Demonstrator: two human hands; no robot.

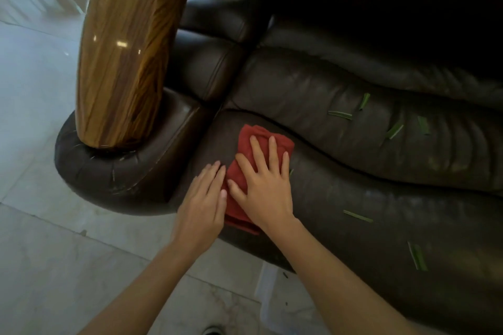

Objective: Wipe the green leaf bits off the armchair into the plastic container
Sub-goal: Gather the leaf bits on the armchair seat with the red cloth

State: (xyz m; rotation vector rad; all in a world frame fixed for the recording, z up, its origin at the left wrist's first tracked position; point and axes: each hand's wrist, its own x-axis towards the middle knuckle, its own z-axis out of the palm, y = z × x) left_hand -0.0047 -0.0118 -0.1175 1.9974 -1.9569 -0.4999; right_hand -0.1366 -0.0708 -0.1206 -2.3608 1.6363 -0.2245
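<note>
While leaf bits (pixel 340 114) litter the armchair (pixel 381 171), right hand (pixel 265 185) presses red cloth (pixel 245 171), fingers spread; left hand (pixel 202 204) lies flat, fingers together.

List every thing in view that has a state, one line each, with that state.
red cloth: folded, pressed flat on the seat
right hand: open, palm down on the cloth
left hand: open, flat on the seat beside the cloth
green leaf bits: scattered on the seat, not yet wiped
armchair: still littered
plastic container: on the floor below the seat edge, contents unclear
</note>
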